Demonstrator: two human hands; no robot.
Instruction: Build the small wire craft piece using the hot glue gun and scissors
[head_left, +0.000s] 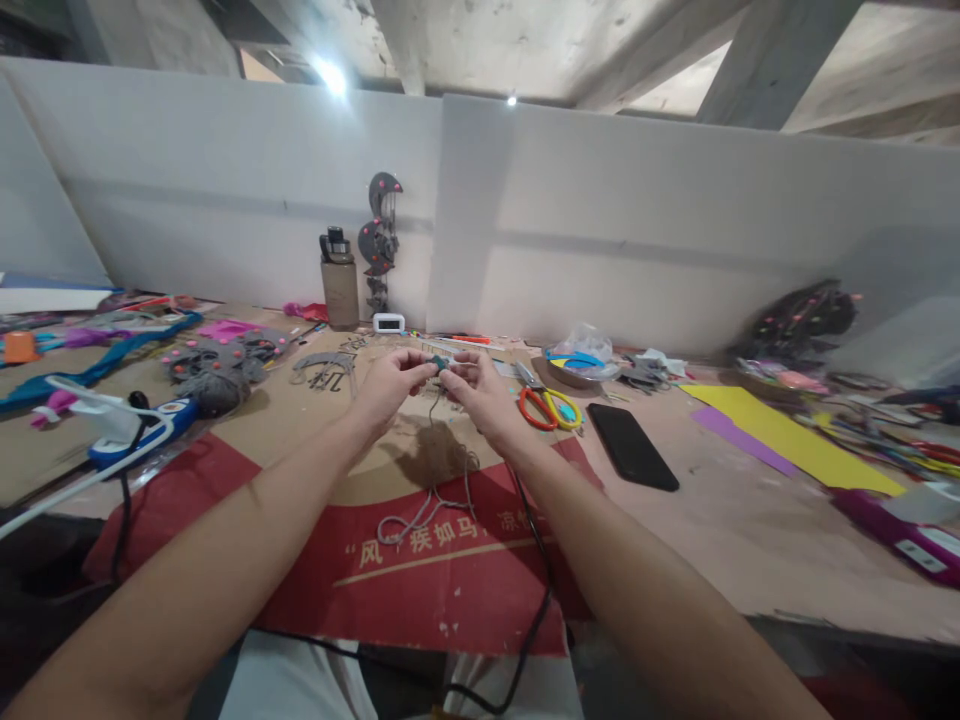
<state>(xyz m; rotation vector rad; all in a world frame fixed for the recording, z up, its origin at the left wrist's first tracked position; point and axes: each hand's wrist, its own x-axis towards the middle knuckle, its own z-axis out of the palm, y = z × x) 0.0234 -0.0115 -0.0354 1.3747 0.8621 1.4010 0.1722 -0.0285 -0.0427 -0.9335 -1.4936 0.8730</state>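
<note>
My left hand (394, 378) and my right hand (480, 385) meet above the middle of the table, fingers pinched together on a small dark teal bead (440, 364). A thin grey cord (431, 500) hangs down from the bead and lies looped on the red and brown cardboard sheet (420, 570) below my forearms. Both hands are closed around the little piece.
Orange and yellow scissors (550, 408) and a black phone (632, 446) lie right of my hands. A glue gun (120, 430) on a stand sits left, grey felt cutouts (217, 360) behind it. A bottle (340, 285) stands at the white wall. Yellow and purple sheets (780, 435) lie far right.
</note>
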